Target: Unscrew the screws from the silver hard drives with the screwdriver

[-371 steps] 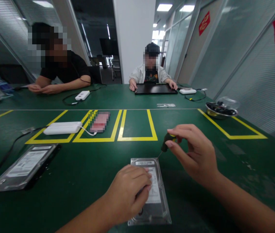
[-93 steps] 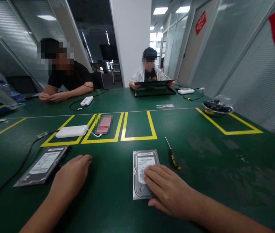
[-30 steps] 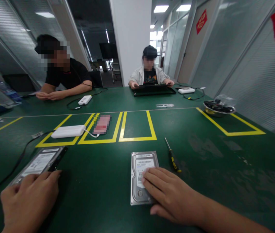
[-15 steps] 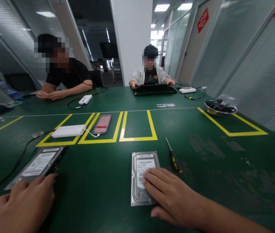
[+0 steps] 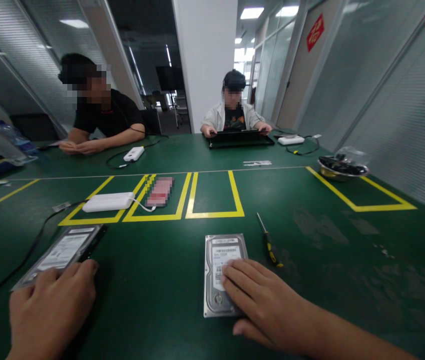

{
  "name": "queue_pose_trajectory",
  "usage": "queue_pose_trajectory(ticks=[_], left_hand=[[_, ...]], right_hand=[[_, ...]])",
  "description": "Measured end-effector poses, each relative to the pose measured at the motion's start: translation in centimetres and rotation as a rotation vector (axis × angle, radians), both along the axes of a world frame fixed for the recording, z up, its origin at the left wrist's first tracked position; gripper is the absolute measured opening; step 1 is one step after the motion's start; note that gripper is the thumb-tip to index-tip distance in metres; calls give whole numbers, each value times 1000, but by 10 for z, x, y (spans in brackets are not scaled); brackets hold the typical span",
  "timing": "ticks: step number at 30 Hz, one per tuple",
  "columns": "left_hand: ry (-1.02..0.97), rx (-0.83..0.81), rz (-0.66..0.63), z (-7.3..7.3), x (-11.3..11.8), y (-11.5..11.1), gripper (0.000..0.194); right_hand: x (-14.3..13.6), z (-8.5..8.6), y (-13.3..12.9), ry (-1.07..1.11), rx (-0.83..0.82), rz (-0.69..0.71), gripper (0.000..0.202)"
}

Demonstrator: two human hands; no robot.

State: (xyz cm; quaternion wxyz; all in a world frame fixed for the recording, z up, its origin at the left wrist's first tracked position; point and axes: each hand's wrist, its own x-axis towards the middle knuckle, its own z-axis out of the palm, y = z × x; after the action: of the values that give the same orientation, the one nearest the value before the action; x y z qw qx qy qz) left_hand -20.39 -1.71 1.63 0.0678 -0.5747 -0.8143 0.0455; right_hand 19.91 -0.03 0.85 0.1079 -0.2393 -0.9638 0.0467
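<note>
One hard drive (image 5: 215,272) lies flat on the green bench (image 5: 152,280) in front of you, label side up. Your right hand (image 5: 263,300) rests on its near right part, fingers straight and side by side, with the thumb off to the side. That grip is flat and loose, not closed around the drive. The other drive (image 5: 60,252) sits slanted over on your left, label up too. Your left hand (image 5: 54,300) bends its fingers over the near end. I cannot tell if this grip is tight or just touching, because your hand hides that part.

As for how far along you are, both drives look whole: each top cover is on, and each white label is in place. The screwdriver (image 5: 268,241) lies just beside the first drive, on its right, tip pointing away from you, in nobody's hand. So, as I judge it, no screw is being turned. The screws are too small to see well, so I cannot say which are out or which are left.

Farther off, a white power bank (image 5: 108,202) lies across yellow tape (image 5: 152,218). Across the bench, a person (image 5: 218,119) in a pale jacket holds a dark panel (image 5: 240,141).
</note>
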Motion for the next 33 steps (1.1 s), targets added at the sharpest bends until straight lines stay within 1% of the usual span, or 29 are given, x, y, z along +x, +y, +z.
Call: queue_pose_trajectory(ticks=[1,3,5,8,12,13,17,19,23,25,28,33], left_hand=[[70,-17,-54,3,6,3,33],[86,-39,-121,8,21,9,37],[-72,-38,-214,12,37,17,39],[-282,17,-278,14,66,24,35],[-537,131,-416,14,104,25,32],[-613,137,-438,14,112,25,31],[-895,116,-460,14,139,25,28],[-1062,89,-447,14,149,28,24],[-1443,12,-354,13,165,34,13],[-1567,0,-322,10,171,36,10],[-1632,-8,-318,4,174,39,7],[-1596,-16,-342,-7,166,42,10]], right_hand=[[0,0,0,-1,1,-1,66],[0,-1,0,-11,4,-4,66],[-1,-1,0,-21,6,-5,65],[-2,0,0,-31,8,-10,64],[-2,-1,-1,-44,14,-28,62],[-2,-2,-2,-44,18,-32,61],[-2,-5,-3,-42,24,-39,58],[-3,-6,-3,-38,18,-38,57],[-4,-6,-3,-31,-10,-47,59],[-3,-5,-3,-24,-26,-50,59],[-3,-4,-4,-4,-45,-59,59],[-4,-4,-6,13,-47,-71,59]])
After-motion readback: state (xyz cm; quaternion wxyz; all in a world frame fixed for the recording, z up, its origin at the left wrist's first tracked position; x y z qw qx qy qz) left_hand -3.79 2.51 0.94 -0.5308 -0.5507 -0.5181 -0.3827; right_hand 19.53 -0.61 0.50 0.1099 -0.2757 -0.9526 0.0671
